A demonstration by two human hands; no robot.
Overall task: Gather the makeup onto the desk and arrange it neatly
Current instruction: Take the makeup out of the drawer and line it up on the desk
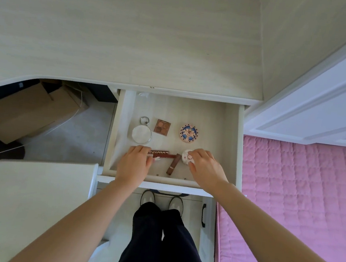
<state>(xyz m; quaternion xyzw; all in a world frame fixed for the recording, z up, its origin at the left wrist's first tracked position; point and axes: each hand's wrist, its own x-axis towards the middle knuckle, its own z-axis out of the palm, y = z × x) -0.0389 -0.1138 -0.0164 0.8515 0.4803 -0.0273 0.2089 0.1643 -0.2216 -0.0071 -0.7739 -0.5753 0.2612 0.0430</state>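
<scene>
Pale wood-grain, the desk top [122, 31] carries no makeup that we can see, so we judge the gathering barely begun. Everything lies in the open white drawer [231, 145]: a round clear-rimmed mirror compact [141, 133], a small square brown eyeshadow palette [162, 126], a round floral-lidded powder case [188, 133] and a brown lipstick tube [173, 164]. Our left hand [133, 162] curls onto a slim brown lettered tube [161, 153]; our right hand [203, 165] grasps a small round floral pot [186, 155]. All of it remains to lift and arrange.
</scene>
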